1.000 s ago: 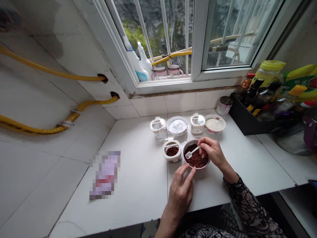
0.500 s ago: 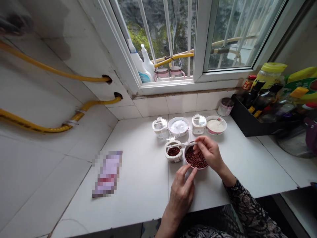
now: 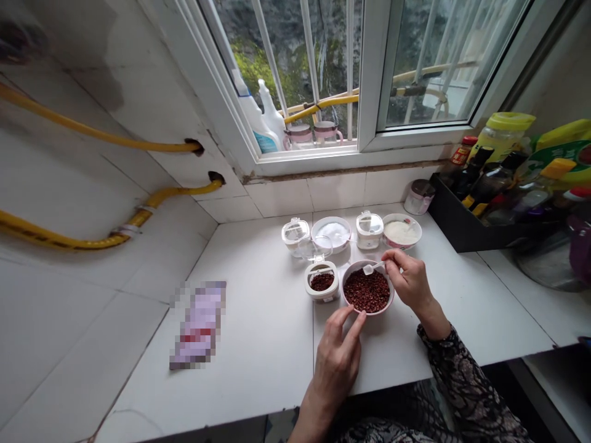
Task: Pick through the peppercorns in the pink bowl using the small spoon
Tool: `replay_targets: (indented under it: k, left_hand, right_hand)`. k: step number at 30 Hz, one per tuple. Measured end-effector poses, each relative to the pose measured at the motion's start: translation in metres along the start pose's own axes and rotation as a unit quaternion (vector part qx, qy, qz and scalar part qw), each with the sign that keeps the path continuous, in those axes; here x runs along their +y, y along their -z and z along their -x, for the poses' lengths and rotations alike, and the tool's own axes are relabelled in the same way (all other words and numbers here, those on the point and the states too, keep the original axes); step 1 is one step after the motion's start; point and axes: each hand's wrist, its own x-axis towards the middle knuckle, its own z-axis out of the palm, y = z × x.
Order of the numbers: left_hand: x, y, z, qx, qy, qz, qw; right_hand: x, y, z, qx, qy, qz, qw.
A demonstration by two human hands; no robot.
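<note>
A bowl (image 3: 391, 299) with a pinkish rim is filled with dark red Sichuan peppercorns (image 3: 367, 291). My left hand (image 3: 338, 349) holds its near rim with the fingertips. Pinched by its handle, a small white spoon (image 3: 369, 269) is in my right hand (image 3: 409, 280), its head over the far part of the bowl. Just left of the bowl stands a small seasoning jar (image 3: 322, 293), its clear lid (image 3: 316, 247) raised at the back. More peppercorns (image 3: 322, 282) lie inside that jar.
Behind are two lidded jars (image 3: 295, 232) (image 3: 369, 229), a bowl of white grains (image 3: 333, 234) and a bowl of off-white powder (image 3: 401, 232). A black bottle box (image 3: 471, 237) borders the right; a blurred purple packet (image 3: 199, 326) lies left on the white counter (image 3: 263, 344).
My right hand has drawn the spoon rightward, from above the jar to above the bowl. The left hand stays at the bowl's rim. The view has shifted slightly.
</note>
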Motion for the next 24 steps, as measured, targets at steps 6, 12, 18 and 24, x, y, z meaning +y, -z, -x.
replay_targets:
  k: [6, 12, 18, 24]
  left_hand:
    - [0.0, -0.001, 0.001, -0.003, 0.001, 0.003, 1.0]
    - [0.0, -0.001, 0.001, 0.002, 0.002, 0.001, 1.0]
    - [-0.001, -0.001, 0.001, 0.003, -0.001, 0.002, 1.0]
    - [-0.001, -0.001, 0.002, 0.002, 0.007, -0.002, 1.0]
  right_hand:
    - [0.005, 0.001, 0.001, -0.096, 0.092, 0.124, 0.983]
    - [-0.006, -0.01, 0.006, -0.17, 0.178, 0.021, 0.969]
    - [-0.001, -0.004, 0.003, -0.112, 0.181, 0.118, 0.97]
    - [0.0, -0.01, 0.004, -0.137, 0.18, 0.128, 0.966]
